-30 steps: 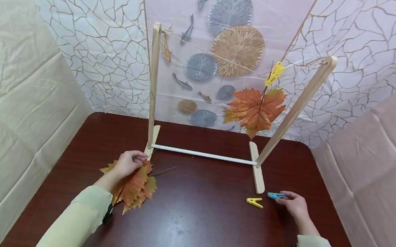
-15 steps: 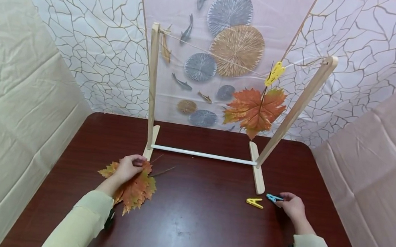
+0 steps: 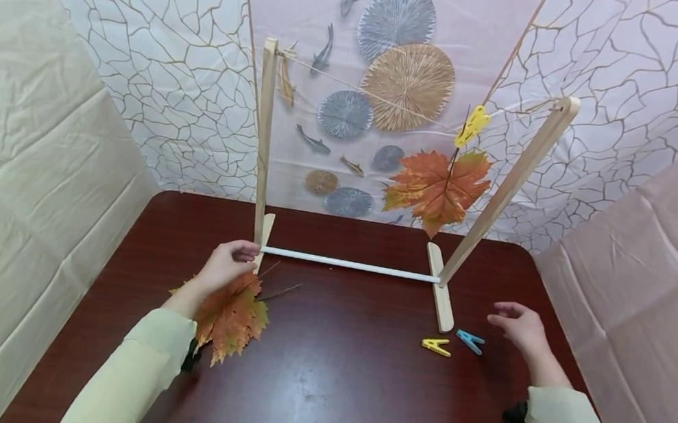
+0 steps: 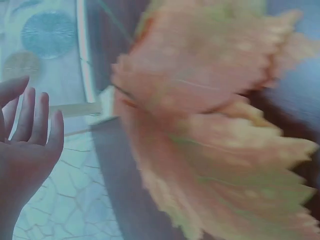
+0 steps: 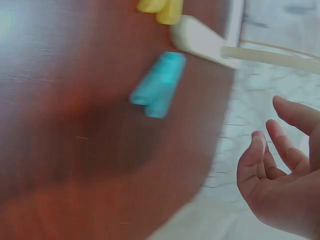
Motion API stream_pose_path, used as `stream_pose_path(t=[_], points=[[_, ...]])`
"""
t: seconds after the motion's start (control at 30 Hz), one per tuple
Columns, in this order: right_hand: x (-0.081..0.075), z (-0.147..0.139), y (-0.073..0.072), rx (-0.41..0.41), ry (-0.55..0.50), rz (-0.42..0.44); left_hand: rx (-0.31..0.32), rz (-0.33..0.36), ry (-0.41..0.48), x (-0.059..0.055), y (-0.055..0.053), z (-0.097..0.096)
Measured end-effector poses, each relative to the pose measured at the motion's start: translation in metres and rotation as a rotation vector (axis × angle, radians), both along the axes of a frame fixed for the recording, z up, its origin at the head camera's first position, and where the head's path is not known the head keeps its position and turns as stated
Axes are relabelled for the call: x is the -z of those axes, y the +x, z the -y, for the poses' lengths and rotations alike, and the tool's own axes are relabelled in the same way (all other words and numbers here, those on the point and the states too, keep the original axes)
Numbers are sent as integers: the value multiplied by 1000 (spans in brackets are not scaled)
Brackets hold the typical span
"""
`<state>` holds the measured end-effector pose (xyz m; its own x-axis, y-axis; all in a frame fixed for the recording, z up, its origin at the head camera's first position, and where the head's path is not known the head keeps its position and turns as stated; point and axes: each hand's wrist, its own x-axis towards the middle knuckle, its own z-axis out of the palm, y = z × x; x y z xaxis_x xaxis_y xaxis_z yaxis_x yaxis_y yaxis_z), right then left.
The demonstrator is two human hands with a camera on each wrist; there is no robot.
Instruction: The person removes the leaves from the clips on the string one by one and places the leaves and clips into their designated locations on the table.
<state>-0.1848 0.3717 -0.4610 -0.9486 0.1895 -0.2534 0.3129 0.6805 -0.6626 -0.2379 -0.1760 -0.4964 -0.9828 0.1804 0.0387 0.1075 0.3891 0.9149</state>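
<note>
My left hand (image 3: 224, 267) is over the orange and green maple leaves (image 3: 235, 314), by the stand's left foot. In the left wrist view its fingers hold nothing, and the leaves lie apart from them. The leaves overlap, with thin stems pointing right. My right hand (image 3: 521, 331) is raised off the table with its fingers loosely bent and nothing between them. A blue clothespin (image 3: 471, 342) lies just left of it, beside a yellow clothespin (image 3: 436, 346). In the right wrist view the blue clothespin (image 5: 159, 85) is blurred.
A wooden stand (image 3: 263, 148) with a white crossbar (image 3: 348, 264) stands on the dark red table (image 3: 322, 375). From its string hangs an orange leaf (image 3: 439, 187), clipped by a yellow clothespin (image 3: 473, 126). Fabric walls enclose the table.
My right hand has let go of the blue clothespin and moved up and right; the clothespin lies turned on the table. My left hand has shifted up, off the leaves.
</note>
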Motion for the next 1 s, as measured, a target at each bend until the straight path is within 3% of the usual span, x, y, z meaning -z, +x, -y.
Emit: stream_pose_path(t=[0.3,0.5,0.73,0.77,0.97,1.0], points=[[-72,12,-23,-103,1,-180,59,-2,37,-43,-21,-27],[-111,27,-35,-133,12,-286,90,-33,45,-73,-33,-54],[-150,47,-45,-165,28,-338,95,-57,51,-105,-42,-78],[-156,51,-46,-166,27,-344,103,-58,48,-113,-40,-81],[-188,67,-51,-169,52,-361,137,-97,51,-133,-48,-100],[-193,69,-52,-173,52,-366,141,-105,58,-132,-53,-103]])
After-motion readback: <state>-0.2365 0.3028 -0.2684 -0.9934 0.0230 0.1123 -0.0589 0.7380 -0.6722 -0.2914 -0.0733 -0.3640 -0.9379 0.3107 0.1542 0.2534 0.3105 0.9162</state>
